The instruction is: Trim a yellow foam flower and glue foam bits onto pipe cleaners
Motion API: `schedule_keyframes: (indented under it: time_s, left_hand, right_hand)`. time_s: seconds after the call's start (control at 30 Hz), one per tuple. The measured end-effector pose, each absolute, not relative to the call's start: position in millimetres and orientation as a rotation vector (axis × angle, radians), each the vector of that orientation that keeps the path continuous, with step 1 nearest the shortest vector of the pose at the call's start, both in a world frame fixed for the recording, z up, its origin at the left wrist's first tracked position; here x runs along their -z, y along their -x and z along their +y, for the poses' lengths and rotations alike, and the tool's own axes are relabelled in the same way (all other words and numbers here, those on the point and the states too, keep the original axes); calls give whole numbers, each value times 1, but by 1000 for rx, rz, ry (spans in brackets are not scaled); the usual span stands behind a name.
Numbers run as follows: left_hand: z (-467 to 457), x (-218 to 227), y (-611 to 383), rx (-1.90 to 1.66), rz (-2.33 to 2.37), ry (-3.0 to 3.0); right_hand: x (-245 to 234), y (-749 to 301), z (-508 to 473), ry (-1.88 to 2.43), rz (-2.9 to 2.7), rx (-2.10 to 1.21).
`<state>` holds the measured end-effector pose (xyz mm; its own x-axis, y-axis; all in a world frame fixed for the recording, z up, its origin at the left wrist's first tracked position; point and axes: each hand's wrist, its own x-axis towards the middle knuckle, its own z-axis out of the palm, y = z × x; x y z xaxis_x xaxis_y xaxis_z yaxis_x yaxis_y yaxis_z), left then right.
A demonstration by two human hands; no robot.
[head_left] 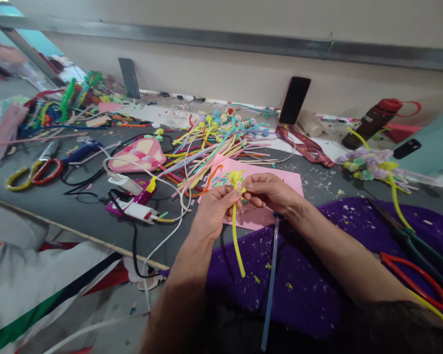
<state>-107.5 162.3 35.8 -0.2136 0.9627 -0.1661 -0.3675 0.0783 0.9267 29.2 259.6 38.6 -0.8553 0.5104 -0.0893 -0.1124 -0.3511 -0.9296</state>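
My left hand (214, 209) and my right hand (269, 192) meet over a pink sheet (276, 179) on the grey table. Both pinch a yellow pipe cleaner (237, 241) near its top, where it is curled into a small yellow flower head (235, 177). The stem hangs down from my left fingers toward the purple cloth (302, 275) on my lap. A pale blue stick (271, 275) lies under my right wrist, across the cloth.
A heap of coloured pipe cleaners (214, 142) lies behind the pink sheet. Chargers and cables (133, 206) sit at the left, scissors (33, 172) farther left, more scissors (417, 255) at the right. Two phones (294, 100) lean on the wall; a bottle (372, 120) lies at the back right.
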Motion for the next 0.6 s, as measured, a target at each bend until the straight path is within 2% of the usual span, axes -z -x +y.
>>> schedule_keyframes:
  time_s: [0.33,0.6]
  left_hand:
    - [162,-35,108,-1410,1141,-767]
    - [162,-37,107,-1403,1156,-776]
  right_hand:
    - [-37,-28,263,574,-1439,-2270]
    - [-39,-29,259,429,-1441,-2394]
